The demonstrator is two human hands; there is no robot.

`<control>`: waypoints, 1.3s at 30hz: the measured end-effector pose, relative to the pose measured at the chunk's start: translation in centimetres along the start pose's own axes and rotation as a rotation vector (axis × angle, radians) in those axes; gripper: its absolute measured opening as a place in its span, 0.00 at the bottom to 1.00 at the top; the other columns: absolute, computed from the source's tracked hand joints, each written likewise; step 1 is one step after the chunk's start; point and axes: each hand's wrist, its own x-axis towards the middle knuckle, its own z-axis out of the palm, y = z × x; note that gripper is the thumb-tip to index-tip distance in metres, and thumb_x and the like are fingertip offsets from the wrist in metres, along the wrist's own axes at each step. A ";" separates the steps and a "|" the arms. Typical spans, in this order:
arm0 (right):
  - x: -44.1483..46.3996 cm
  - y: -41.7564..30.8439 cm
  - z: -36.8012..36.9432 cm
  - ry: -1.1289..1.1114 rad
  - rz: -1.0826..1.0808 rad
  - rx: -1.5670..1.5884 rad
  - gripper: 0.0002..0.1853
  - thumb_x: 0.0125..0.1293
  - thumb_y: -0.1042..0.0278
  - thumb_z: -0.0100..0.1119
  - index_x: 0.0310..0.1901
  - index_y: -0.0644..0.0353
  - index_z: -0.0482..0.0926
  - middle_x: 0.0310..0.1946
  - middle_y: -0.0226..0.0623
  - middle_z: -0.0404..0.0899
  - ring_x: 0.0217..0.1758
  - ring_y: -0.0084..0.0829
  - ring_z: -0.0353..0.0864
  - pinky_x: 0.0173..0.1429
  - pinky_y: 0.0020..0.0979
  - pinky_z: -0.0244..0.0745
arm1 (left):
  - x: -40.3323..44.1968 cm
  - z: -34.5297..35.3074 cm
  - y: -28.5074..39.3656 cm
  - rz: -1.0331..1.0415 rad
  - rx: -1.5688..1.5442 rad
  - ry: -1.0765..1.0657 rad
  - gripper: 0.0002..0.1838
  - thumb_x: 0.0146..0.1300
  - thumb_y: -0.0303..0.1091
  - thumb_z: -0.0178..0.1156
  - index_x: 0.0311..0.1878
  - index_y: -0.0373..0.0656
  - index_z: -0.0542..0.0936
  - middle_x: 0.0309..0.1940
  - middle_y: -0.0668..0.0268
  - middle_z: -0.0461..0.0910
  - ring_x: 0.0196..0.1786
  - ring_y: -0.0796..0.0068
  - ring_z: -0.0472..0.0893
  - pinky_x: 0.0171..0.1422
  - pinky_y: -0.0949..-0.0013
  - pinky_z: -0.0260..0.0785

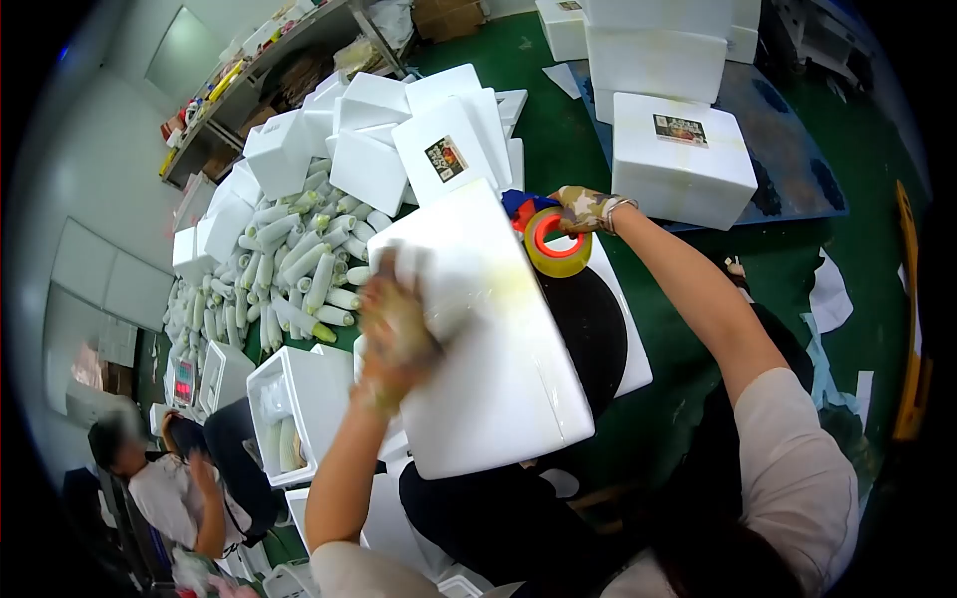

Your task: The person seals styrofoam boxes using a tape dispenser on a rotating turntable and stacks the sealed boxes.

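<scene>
White foam box (488, 339) tilted, directly below left hand (397, 329) (motion-blurred; cannot tell whether fingers clench or spread). Step looks like taping; next move probably calls for steady box. Surface smooth, glossy, yellowish sheen right of left hand. Right hand (586, 209) grasps tape dispenser (560, 266) beside box.

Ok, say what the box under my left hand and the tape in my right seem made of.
Box: probably polystyrene foam, smooth, mostly matte; bright white with rounded corners. Tape: likely plastic film, glossy; yellowish, translucent-looking roll. Its orange core could be plastic or card.
</scene>
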 end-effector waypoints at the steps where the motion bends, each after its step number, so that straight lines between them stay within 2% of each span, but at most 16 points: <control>1: 0.5 0.4 0.4 0.009 -0.063 -0.020 0.37 0.51 0.73 0.62 0.65 0.72 0.63 0.42 0.50 0.81 0.36 0.33 0.83 0.39 0.28 0.79 | -1.3 -1.3 2.4 0.284 -0.274 -0.135 0.44 0.55 0.61 0.57 0.68 0.40 0.61 0.71 0.50 0.54 0.72 0.50 0.55 0.75 0.48 0.42; 3: 1.4 1.2 0.8 -0.009 -0.145 -0.045 0.37 0.49 0.75 0.61 0.64 0.72 0.63 0.36 0.47 0.82 0.33 0.32 0.82 0.34 0.28 0.77 | -3.5 -3.4 8.9 0.627 -0.500 -0.306 0.45 0.47 0.59 0.64 0.64 0.41 0.66 0.66 0.54 0.61 0.73 0.48 0.54 0.75 0.45 0.40; 5: 0.0 1.7 0.9 -0.061 -0.136 -0.099 0.35 0.47 0.75 0.61 0.62 0.70 0.67 0.32 0.43 0.82 0.31 0.32 0.82 0.31 0.28 0.76 | -2.4 -2.9 9.8 0.734 -0.453 -0.389 0.37 0.47 0.54 0.64 0.58 0.42 0.71 0.61 0.56 0.67 0.71 0.51 0.57 0.75 0.45 0.40; 8: -6.3 4.9 2.7 -0.161 -0.356 -0.156 0.28 0.45 0.70 0.61 0.53 0.59 0.74 0.29 0.44 0.81 0.31 0.35 0.82 0.33 0.33 0.75 | -1.8 -2.9 11.3 0.611 -0.426 -0.271 0.32 0.46 0.49 0.65 0.53 0.41 0.74 0.54 0.56 0.71 0.66 0.51 0.63 0.73 0.43 0.45; 15: -26.5 12.1 3.2 -0.382 -0.166 0.002 0.30 0.46 0.75 0.57 0.57 0.58 0.73 0.29 0.47 0.80 0.34 0.43 0.81 0.38 0.34 0.75 | 1.6 -1.4 15.8 0.396 -0.278 -0.214 0.26 0.48 0.45 0.64 0.49 0.42 0.73 0.47 0.52 0.73 0.56 0.51 0.69 0.69 0.52 0.49; 19: -31.5 14.1 3.8 -0.231 -0.165 0.094 0.29 0.45 0.74 0.58 0.55 0.63 0.72 0.32 0.51 0.79 0.37 0.48 0.80 0.42 0.35 0.75 | 7.9 0.9 17.8 0.181 -0.222 -0.266 0.19 0.51 0.40 0.60 0.46 0.42 0.77 0.42 0.50 0.78 0.50 0.50 0.75 0.62 0.57 0.62; 21: -32.1 14.8 4.5 -0.148 -0.173 0.148 0.29 0.45 0.73 0.58 0.54 0.65 0.72 0.33 0.52 0.79 0.38 0.49 0.80 0.43 0.35 0.75 | 11.3 2.6 16.8 0.169 -0.180 -0.102 0.13 0.52 0.39 0.56 0.36 0.42 0.80 0.35 0.52 0.82 0.41 0.52 0.82 0.46 0.54 0.73; 23: -31.9 14.8 4.9 -0.102 -0.213 0.174 0.28 0.45 0.73 0.58 0.53 0.67 0.72 0.34 0.53 0.79 0.40 0.49 0.80 0.45 0.36 0.75 | 15.5 5.6 14.3 -0.116 -0.107 -0.177 0.15 0.54 0.40 0.53 0.42 0.47 0.82 0.38 0.54 0.83 0.44 0.53 0.82 0.52 0.60 0.72; 24: -31.7 14.4 5.0 -0.104 -0.216 0.135 0.28 0.45 0.73 0.57 0.53 0.66 0.73 0.34 0.53 0.79 0.41 0.50 0.80 0.45 0.37 0.75 | 16.8 6.6 12.2 -0.080 0.031 -0.145 0.16 0.56 0.42 0.52 0.43 0.48 0.83 0.39 0.54 0.83 0.45 0.54 0.82 0.52 0.59 0.72; 27: -30.3 13.9 4.7 -0.118 -0.163 0.080 0.29 0.46 0.74 0.59 0.55 0.66 0.72 0.43 0.53 0.79 0.47 0.50 0.79 0.52 0.35 0.74 | 19.0 7.0 6.7 -0.451 0.033 -0.216 0.22 0.59 0.49 0.49 0.45 0.45 0.83 0.47 0.55 0.82 0.50 0.51 0.81 0.55 0.54 0.71; 28: -29.3 13.9 4.5 -0.100 -0.170 0.046 0.29 0.46 0.74 0.59 0.55 0.66 0.72 0.43 0.55 0.79 0.47 0.51 0.79 0.52 0.36 0.74 | 18.9 7.0 4.9 -0.483 0.148 -0.183 0.16 0.60 0.44 0.49 0.39 0.49 0.85 0.41 0.59 0.84 0.43 0.60 0.83 0.41 0.57 0.73; 30: -27.0 13.7 4.2 -0.054 -0.149 -0.011 0.30 0.45 0.73 0.59 0.55 0.65 0.72 0.40 0.54 0.79 0.46 0.50 0.79 0.50 0.37 0.75 | 17.4 7.9 0.4 -0.394 0.439 -0.195 0.19 0.63 0.47 0.48 0.41 0.48 0.85 0.44 0.63 0.83 0.46 0.61 0.83 0.40 0.54 0.73; 33: -22.1 13.6 4.4 0.073 -0.285 -0.049 0.29 0.44 0.72 0.61 0.54 0.64 0.72 0.38 0.52 0.80 0.45 0.49 0.80 0.48 0.36 0.75 | 12.4 9.9 -8.7 -0.654 0.456 -0.239 0.20 0.63 0.52 0.46 0.43 0.54 0.84 0.46 0.64 0.82 0.45 0.62 0.82 0.37 0.52 0.71; 36: -16.7 13.6 2.4 0.175 -0.241 -0.063 0.28 0.45 0.72 0.61 0.53 0.64 0.73 0.40 0.50 0.80 0.45 0.45 0.81 0.48 0.34 0.75 | 4.9 6.2 -10.2 -1.053 0.251 -0.311 0.24 0.59 0.56 0.55 0.44 0.44 0.81 0.47 0.58 0.79 0.49 0.60 0.78 0.48 0.52 0.69; 37: -14.8 13.5 1.3 0.150 -0.156 -0.035 0.28 0.46 0.72 0.60 0.54 0.64 0.73 0.41 0.50 0.80 0.46 0.43 0.81 0.49 0.33 0.75 | 2.5 6.1 -10.9 -1.072 0.262 -0.301 0.24 0.59 0.56 0.55 0.44 0.44 0.81 0.47 0.58 0.79 0.49 0.60 0.78 0.48 0.52 0.69; 39: -11.5 13.8 0.2 0.120 -0.116 -0.094 0.29 0.51 0.64 0.63 0.57 0.64 0.74 0.48 0.50 0.80 0.49 0.41 0.81 0.53 0.31 0.76 | -0.7 5.8 -10.6 -0.645 0.579 -0.027 0.24 0.58 0.52 0.59 0.46 0.41 0.77 0.48 0.53 0.76 0.50 0.59 0.77 0.52 0.55 0.69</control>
